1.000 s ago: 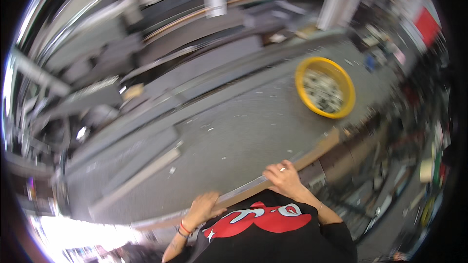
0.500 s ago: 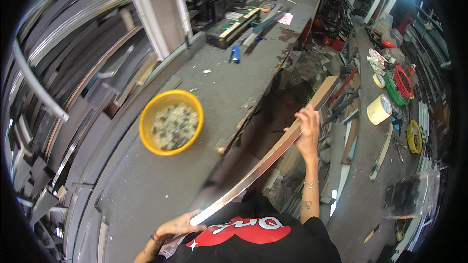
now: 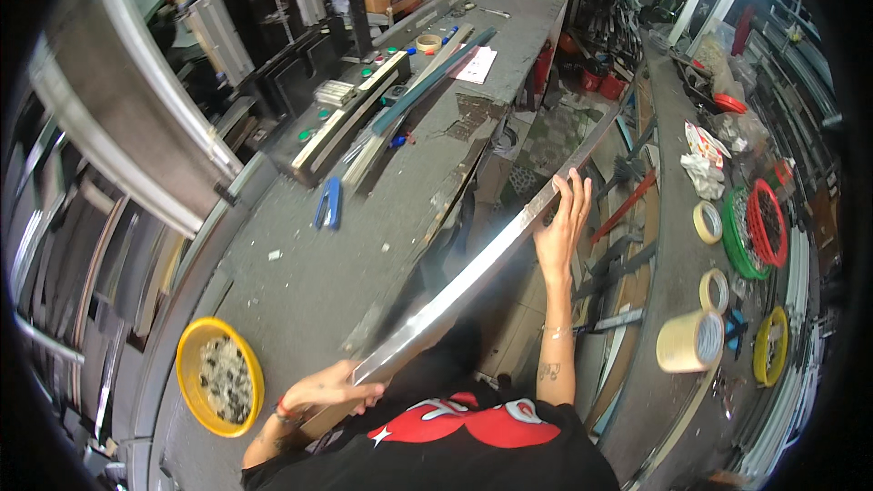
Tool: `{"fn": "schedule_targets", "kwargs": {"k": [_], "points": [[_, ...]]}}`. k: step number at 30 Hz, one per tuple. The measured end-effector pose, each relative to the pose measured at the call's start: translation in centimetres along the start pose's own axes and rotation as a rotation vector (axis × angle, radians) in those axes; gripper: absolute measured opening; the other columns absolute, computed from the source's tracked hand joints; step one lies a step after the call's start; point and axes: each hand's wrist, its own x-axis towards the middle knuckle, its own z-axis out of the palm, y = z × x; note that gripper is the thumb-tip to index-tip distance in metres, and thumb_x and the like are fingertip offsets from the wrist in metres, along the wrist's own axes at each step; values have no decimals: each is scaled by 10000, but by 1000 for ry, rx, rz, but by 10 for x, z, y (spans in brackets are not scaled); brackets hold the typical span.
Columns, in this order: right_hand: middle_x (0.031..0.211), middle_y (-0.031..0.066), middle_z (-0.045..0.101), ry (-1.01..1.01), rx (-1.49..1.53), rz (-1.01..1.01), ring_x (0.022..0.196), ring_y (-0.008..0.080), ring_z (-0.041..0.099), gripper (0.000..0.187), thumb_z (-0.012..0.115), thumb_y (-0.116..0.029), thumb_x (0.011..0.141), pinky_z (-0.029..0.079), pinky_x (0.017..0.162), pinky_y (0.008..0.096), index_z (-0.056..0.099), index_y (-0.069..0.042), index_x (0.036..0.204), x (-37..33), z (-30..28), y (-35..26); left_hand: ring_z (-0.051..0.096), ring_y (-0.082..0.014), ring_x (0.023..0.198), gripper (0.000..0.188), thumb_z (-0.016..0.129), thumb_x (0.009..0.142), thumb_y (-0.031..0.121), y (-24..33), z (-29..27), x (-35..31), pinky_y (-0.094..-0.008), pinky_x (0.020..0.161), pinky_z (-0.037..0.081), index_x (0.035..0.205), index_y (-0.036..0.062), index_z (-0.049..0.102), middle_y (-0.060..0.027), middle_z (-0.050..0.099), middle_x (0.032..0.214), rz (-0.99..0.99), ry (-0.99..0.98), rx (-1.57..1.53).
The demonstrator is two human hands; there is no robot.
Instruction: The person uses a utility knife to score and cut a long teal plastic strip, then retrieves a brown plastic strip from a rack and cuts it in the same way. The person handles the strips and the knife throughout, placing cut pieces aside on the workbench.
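Observation:
A long, straight metal profile [image 3: 468, 277] slants across in front of me, its near end low on the left and its far end up on the right. One of its faces shines silver. My left hand [image 3: 329, 388] is closed round the profile close to the near end, with the thumb lying along it. Farther up, my right hand [image 3: 561, 218] grips it from the right side, the fingers fairly straight over its edge and the thumb mostly hidden. The profile is held off the benches, above the gap between them.
The left bench [image 3: 300, 295] bears a yellow bowl [image 3: 258, 382] of small parts, a blue clamp-like tool [image 3: 329, 204] and several long strips [image 3: 414, 100]. On the right bench [image 3: 677, 259] are tape rolls [image 3: 682, 343] and green and red baskets [image 3: 741, 259]. Profiles fill the racks on both sides.
The profile has turned about its length: a silver face shows where brown showed before. Both hands keep hold of it. My view has shifted, bringing more of the far left bench into sight.

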Motion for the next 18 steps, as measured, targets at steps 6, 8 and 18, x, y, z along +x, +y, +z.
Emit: {"fn": "schedule_targets", "kwargs": {"k": [6, 8, 18], "points": [[1335, 83, 434, -88, -50, -22, 1317, 353, 301, 625, 658, 90, 610, 200, 1093, 531, 455, -88, 1174, 115, 74, 108, 569, -122, 586, 458, 624, 866, 346, 106, -47, 115, -299, 544, 464, 1125, -25, 551, -105, 611, 686, 158, 227, 198], [1295, 73, 456, -94, -89, -31, 1306, 344, 322, 650, 718, 48, 578, 201, 1094, 529, 459, -96, 1157, 152, 98, 133, 633, -291, 642, 556, 654, 824, 394, 137, -62, 143, -363, 602, 487, 1168, -25, 533, -201, 636, 730, 159, 378, 419], [1125, 51, 525, -416, 16, -540, 1208, 244, 434, 609, 803, -106, 511, 213, 1111, 498, 516, -94, 1047, 337, 247, 250, 626, -373, 721, 623, 744, 713, 388, 238, -131, 293, -440, 670, 475, 1151, 17, 503, -201, 629, 809, -61, 789, 650]]}}
